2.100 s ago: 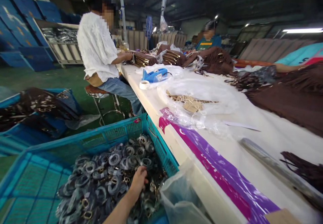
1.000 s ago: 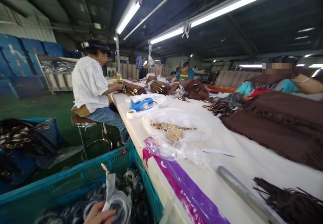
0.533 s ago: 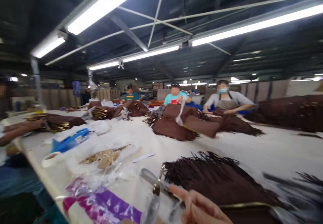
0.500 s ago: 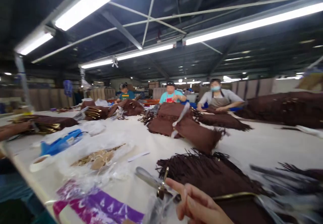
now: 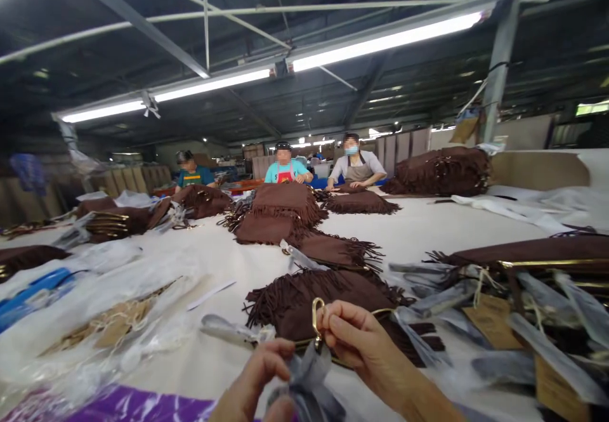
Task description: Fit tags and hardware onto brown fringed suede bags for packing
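Gold clasp (image 5: 316,318) sat pinched in your right hand (image 5: 366,346) fingers. Your left hand (image 5: 259,381) gripped the grey wrapped strap (image 5: 307,384) above the worktop (image 5: 428,231).

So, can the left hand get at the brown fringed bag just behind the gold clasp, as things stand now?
Probably yes. The left hand pinches a grey wrapped strap, but the brown fringed bag lies uncovered just beyond the gold clasp held by the right hand.
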`<state>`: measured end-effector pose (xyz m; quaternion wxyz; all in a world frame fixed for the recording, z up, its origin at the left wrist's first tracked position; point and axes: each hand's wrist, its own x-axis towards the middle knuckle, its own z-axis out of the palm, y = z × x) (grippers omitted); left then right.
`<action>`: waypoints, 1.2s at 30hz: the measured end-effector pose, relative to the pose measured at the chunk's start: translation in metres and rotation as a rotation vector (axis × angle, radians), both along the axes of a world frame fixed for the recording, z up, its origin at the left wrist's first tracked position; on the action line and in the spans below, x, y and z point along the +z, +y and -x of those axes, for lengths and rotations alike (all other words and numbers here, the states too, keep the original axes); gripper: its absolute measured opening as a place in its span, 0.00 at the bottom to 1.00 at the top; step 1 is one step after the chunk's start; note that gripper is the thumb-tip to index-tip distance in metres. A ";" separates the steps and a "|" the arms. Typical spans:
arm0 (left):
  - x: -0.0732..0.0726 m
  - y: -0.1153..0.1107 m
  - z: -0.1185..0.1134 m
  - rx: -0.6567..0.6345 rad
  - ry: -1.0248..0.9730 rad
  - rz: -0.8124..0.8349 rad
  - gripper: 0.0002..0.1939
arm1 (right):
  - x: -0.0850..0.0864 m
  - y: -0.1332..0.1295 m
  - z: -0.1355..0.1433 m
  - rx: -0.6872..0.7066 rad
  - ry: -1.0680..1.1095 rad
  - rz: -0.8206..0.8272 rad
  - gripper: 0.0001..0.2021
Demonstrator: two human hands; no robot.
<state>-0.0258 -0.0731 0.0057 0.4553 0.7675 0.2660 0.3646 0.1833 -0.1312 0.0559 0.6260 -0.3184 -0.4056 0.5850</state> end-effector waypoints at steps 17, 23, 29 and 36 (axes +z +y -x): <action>0.015 0.011 -0.094 0.114 0.119 -0.205 0.15 | -0.020 0.002 -0.047 -0.598 -0.834 -0.217 0.11; 0.010 0.012 -0.090 0.137 0.184 -0.429 0.18 | -0.027 -0.002 -0.040 -0.612 -1.145 -0.289 0.10; 0.001 0.013 -0.087 0.133 0.281 -0.528 0.21 | -0.025 -0.003 -0.038 -0.670 -1.125 -0.283 0.10; 0.002 0.011 -0.089 0.104 0.283 -0.542 0.22 | -0.026 -0.001 -0.036 -0.624 -1.038 -0.292 0.09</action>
